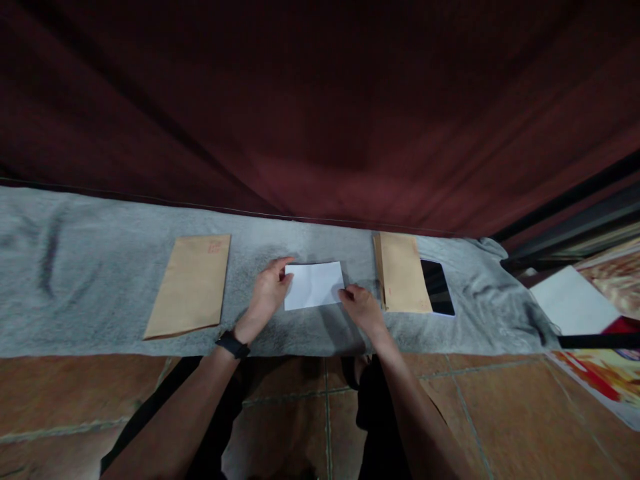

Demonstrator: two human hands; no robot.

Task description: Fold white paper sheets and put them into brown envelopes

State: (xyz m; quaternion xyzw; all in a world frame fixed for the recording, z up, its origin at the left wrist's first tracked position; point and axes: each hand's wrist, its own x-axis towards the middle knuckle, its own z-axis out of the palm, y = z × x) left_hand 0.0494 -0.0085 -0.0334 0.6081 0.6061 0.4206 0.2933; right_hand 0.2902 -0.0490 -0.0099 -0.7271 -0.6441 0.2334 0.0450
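A white sheet of paper (315, 285), perhaps folded, is held between my two hands over the grey cloth. My left hand (271, 287), with a dark watch on its wrist, pinches the paper's left edge near the upper corner. At the lower right corner, the thumb and fingers of my right hand (362, 305) close on the paper. A brown envelope (193, 283) lies to the left of my left hand. Beyond my right hand is a stack of brown envelopes (404, 273), partly covering a dark-screened phone or tablet (438, 287).
The grey cloth (120, 220) covers a long, narrow surface in front of my legs. Behind it hangs a dark red curtain (320, 120). Printed boards and a white panel (575, 300) stand at the right, by a dark bar. Brown tiles (285, 433) form the floor.
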